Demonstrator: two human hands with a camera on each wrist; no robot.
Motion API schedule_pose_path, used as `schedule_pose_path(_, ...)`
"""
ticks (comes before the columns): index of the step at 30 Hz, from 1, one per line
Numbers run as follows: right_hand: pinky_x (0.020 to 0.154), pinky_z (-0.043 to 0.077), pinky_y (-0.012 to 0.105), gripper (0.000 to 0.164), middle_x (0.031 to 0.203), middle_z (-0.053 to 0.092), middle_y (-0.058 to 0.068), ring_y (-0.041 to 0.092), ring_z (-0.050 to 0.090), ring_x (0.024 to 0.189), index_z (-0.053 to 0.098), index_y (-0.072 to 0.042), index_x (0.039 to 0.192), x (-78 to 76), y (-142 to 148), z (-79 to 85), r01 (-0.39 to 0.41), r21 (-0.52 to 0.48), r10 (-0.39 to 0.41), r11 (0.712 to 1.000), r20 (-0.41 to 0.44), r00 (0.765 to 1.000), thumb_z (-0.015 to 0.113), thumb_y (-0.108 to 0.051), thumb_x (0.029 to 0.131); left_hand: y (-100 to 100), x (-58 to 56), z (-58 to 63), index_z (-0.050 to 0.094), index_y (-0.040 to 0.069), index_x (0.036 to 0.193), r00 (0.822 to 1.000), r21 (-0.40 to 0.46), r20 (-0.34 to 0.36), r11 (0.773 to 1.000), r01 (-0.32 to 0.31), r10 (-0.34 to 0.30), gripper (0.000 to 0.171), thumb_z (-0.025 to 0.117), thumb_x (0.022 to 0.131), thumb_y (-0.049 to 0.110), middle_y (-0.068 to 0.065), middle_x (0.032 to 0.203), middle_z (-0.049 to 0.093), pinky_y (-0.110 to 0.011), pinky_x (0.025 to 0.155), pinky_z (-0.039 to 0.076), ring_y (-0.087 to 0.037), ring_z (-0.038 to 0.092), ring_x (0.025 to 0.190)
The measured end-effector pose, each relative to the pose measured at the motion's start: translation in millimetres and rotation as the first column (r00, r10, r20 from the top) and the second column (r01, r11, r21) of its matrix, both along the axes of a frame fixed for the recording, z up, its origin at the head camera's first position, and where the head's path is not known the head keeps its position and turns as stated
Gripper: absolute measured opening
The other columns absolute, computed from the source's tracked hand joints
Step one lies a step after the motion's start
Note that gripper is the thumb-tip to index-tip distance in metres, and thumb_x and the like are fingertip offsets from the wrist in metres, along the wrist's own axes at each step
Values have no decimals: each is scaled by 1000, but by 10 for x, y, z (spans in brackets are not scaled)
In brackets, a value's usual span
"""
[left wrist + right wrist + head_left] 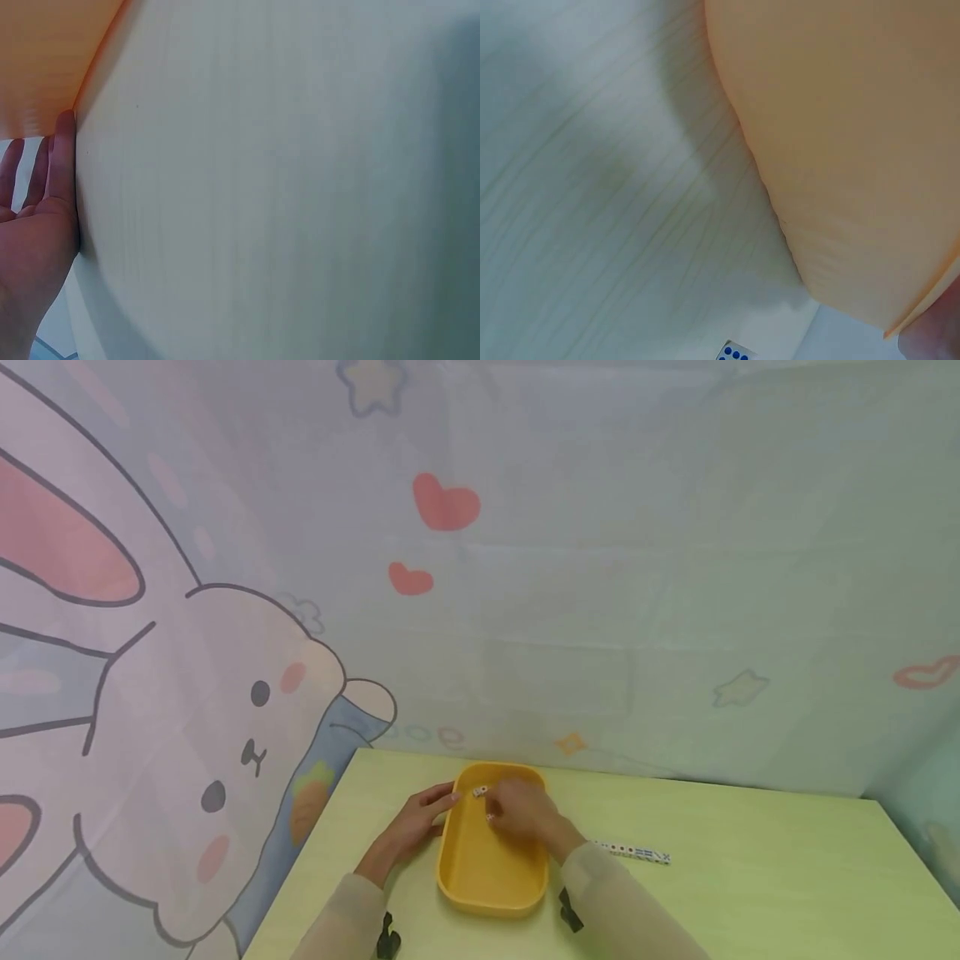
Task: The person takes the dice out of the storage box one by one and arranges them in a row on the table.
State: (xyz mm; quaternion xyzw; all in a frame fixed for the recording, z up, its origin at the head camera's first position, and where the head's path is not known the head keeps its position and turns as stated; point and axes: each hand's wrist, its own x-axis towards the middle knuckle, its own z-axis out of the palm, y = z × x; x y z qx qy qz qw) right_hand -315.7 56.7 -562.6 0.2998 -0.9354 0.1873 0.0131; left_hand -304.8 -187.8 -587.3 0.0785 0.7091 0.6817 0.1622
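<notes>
A deep yellow tray with rounded corners lies on the table. My left hand rests at the tray's left side, one digit reaching the rim; in the left wrist view its fingers are straight against the outer wall. Inside the far half of the tray, my right hand is curled, with a small white die pinched at its fingertips. Another white die or close pair of dice lies just beyond those fingers. The right wrist view shows mainly the tray's outer wall, the hand mostly hidden behind it.
To the right of the tray, a row of white dice with red and blue marks lies on the pale table, partly behind the right sleeve. One die with blue dots shows in the right wrist view. A printed cloth hangs behind the table.
</notes>
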Motion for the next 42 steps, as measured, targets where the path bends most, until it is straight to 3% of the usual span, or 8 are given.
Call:
schedule_pose_path(5,71,52,34,8,80,61,-11,12,57,75,70,-22,83,48,15,20,17,4,-17,1000,17,1000,76,-18,87,16,3,26,51,3,156,1000,-8,-3,1000,15,-15,59,66,107,32,-18,157,52,-42,98,59,-34,62,131)
schedule_pose_path(10,72,53,34,3,83,64,-7,14,58,76,70,-14,88,56,63,81,14,-124,-11,992,30,1000,72,-12,88,24,-23,48,50,2,157,999,-11,-18,1000,27,-27,62,66,107,34,-19,158,51,-42,100,59,-33,62,130)
schedule_pose_path(14,76,54,34,5,85,66,-5,13,58,79,71,-12,92,77,138,167,-23,-211,16,977,-34,999,75,-9,89,8,-32,54,49,2,157,999,-12,-16,999,30,-30,62,66,107,35,-19,158,50,-42,100,59,-32,63,130)
schedule_pose_path(18,78,55,36,4,88,68,-4,14,61,82,73,-11,95,169,285,313,-60,-266,40,962,-79,996,77,-9,93,-17,-32,56,50,2,157,1000,-14,-15,1000,19,-19,62,66,107,35,-20,157,51,-42,99,59,-32,63,129)
schedule_pose_path(23,81,57,35,5,95,69,-4,14,64,89,74,-10,102,354,598,402,-72,-323,51,944,-72,996,75,-14,99,-35,-17,50,50,2,156,1000,-11,-16,1000,10,-10,61,66,107,35,-20,156,52,-41,98,59,-31,65,126)
schedule_pose_path(30,79,59,34,8,98,70,-6,11,64,88,74,-14,103,666,1203,359,-27,-367,9,930,-52,999,76,-8,99,-52,58,16,50,2,156,1000,-10,9,1000,18,-18,61,66,107,34,-20,156,52,-41,97,60,-29,66,124)
schedule_pose_path(42,72,59,28,6,90,68,-10,4,63,82,73,-9,101,864,2267,-41,138,-326,-148,935,-4,989,77,-5,97,-37,33,-14,51,1,156,1000,-4,-8,1000,13,-13,59,65,108,32,-22,156,51,-41,96,61,-31,64,127)
